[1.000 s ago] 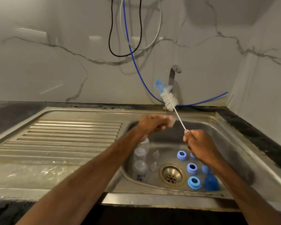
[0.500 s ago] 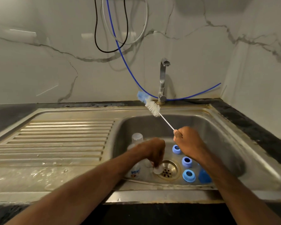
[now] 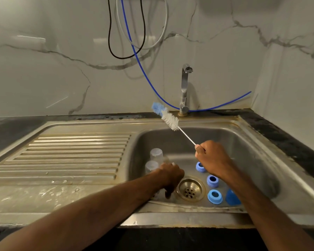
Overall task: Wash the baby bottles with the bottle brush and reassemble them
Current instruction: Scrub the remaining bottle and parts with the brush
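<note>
My right hand (image 3: 213, 160) grips the thin wire handle of the bottle brush (image 3: 169, 120), whose white bristles and blue tip point up and left over the sink's back rim. My left hand (image 3: 170, 176) reaches down to the sink floor just left of the drain (image 3: 189, 190), fingers pointing downward; what they touch is hidden. Two clear baby bottles (image 3: 156, 154) stand upside down at the basin's left side, behind that hand. Three blue collar rings (image 3: 212, 181) and a blue cap (image 3: 232, 197) lie right of the drain.
The steel sink basin (image 3: 252, 160) has a ribbed drainboard (image 3: 71, 154) to its left. A chrome tap (image 3: 185, 87) stands at the back, not running. A blue hose (image 3: 143, 73) and cables hang on the marble wall. Dark countertop runs along the right.
My left hand dropped from beside the brush into the basin and now sits at the floor left of the drain. The right hand lowered a little, still holding the brush.
</note>
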